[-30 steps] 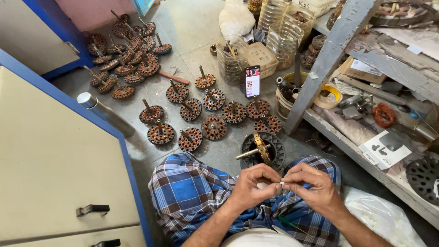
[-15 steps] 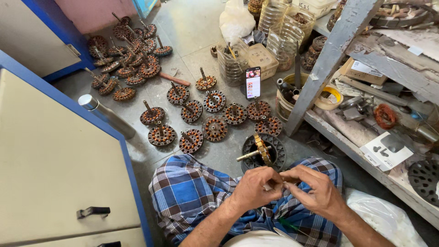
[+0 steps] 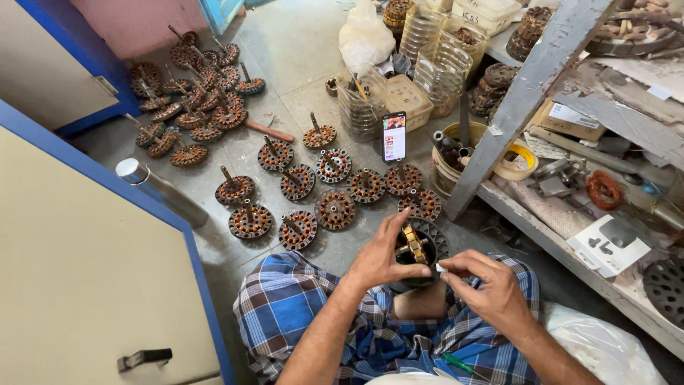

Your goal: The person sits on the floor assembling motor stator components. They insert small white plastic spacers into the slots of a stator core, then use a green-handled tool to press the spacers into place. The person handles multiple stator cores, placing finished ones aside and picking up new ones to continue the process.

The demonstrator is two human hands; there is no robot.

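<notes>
Head view: grey concrete floor [image 3: 299,50], cluttered shelf [image 3: 570,214] alongside.

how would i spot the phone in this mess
Start at the grey shelf upright slanting across the right. Left of its foot, behind the rows of copper-wound stators on the floor, the phone stands upright; it is the only flat rectangle with a lit screen.

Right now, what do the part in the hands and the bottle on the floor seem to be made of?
Wound motor core: dark metal with coppery wire coils, judging by the orange-brown sheen; left hand and right hand touch it. Bottle: likely brushed steel, grey and reflective.
</notes>
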